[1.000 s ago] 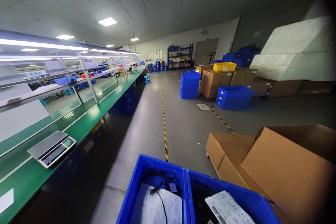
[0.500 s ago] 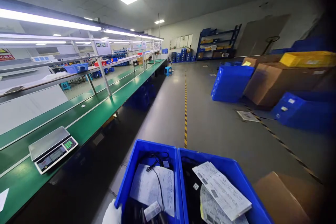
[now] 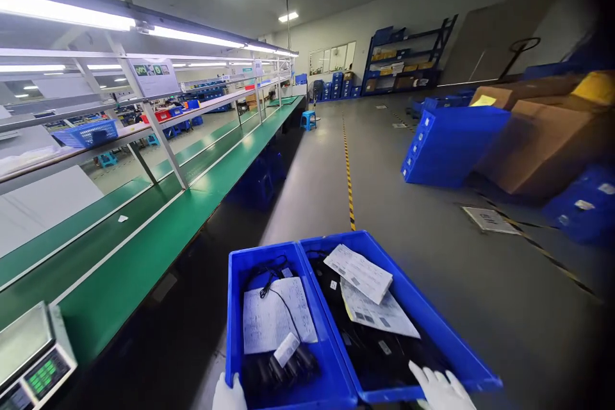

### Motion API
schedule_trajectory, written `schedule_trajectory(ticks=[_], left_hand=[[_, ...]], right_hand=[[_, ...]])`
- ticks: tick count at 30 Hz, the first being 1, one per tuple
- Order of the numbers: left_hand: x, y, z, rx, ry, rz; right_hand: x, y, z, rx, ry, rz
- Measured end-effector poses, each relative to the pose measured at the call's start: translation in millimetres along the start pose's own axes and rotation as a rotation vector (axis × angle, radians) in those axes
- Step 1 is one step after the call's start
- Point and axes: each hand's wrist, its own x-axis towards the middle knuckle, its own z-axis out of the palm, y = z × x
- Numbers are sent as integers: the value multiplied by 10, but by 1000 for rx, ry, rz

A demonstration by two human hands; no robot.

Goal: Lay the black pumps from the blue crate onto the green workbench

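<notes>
I carry two blue plastic bins side by side in front of me. My left hand (image 3: 229, 393), in a white glove, grips the near rim of the left bin (image 3: 234, 320). My right hand (image 3: 439, 387), also gloved, holds the near rim of the right bin (image 3: 432, 327). The left bin holds a printed sheet (image 3: 273, 323), a black cable and dark cylindrical parts. In the right bin lie black items under two printed papers (image 3: 360, 272).
A long green workbench (image 3: 144, 237) runs along my left, with a weighing scale (image 3: 29, 362) at its near end. Stacked blue crates (image 3: 446, 144) and cardboard boxes (image 3: 542, 141) stand on the right. A yellow-black floor line (image 3: 350, 186) runs ahead; a blue stool (image 3: 310, 119) stands far off.
I have walked forward along the aisle. The scale has slid toward the lower left corner, the view has tilted down onto the bins, and both gloved hands now show.
</notes>
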Motion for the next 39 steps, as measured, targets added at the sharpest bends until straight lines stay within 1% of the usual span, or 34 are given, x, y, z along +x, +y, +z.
schedule_trajectory(ticks=[4, 8, 11, 16, 21, 26, 30, 32, 34, 36, 39], left_hand=[[461, 559, 50, -30, 44, -47], [942, 1099, 29, -63, 81, -95], [1235, 1483, 39, -84, 121, -145], [1565, 2027, 143, -96, 180, -267], [1798, 2453, 259, -117, 232, -365], [1913, 2848, 460, -128, 275, -467], [1908, 3140, 621, -144, 274, -538], [1903, 3253, 657, -156, 270, -565], [1911, 3321, 676, -170, 256, -591], [1936, 3338, 699, -192, 236, -611], [1995, 3287, 766, -243, 197, -622]], right_hand=[[1157, 193, -25, -15, 23, -33], [2274, 347, 15, 3, -26, -114], [3048, 454, 28, 11, -69, -188], [4168, 596, 6, 14, -122, -293], [5101, 706, 22, 5, -151, -389], [5859, 886, 105, -35, -191, -472], [6286, 1071, 142, -72, -247, -524], [6418, 1144, 136, -86, -269, -551], [6495, 1196, 134, -98, -256, -572], [6526, 1228, 147, -104, -183, -592], [6522, 1251, 181, -101, -72, -618]])
